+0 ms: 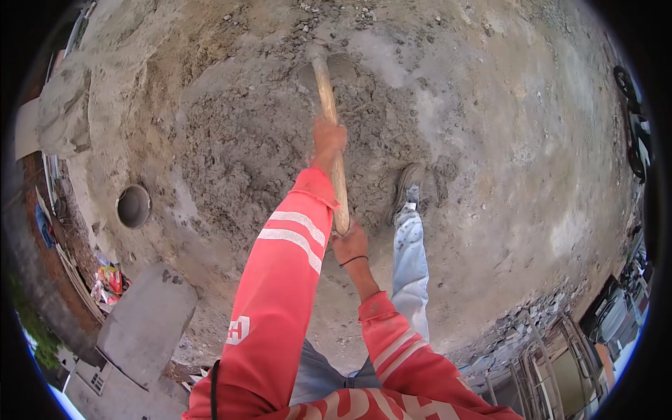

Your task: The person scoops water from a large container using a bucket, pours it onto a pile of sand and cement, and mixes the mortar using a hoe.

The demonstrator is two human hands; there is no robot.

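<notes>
Evidently, both hands (330, 138) clenched round wooden handle (325, 89), white H (238, 330) on red sleeve (274, 294)

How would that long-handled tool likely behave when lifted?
The tool is probably stiff: its wooden handle looks thick and unbent. It may feel heavy toward the far end, where its head meets the lumpy, wet-looking mix, which could cling and add weight.
</notes>
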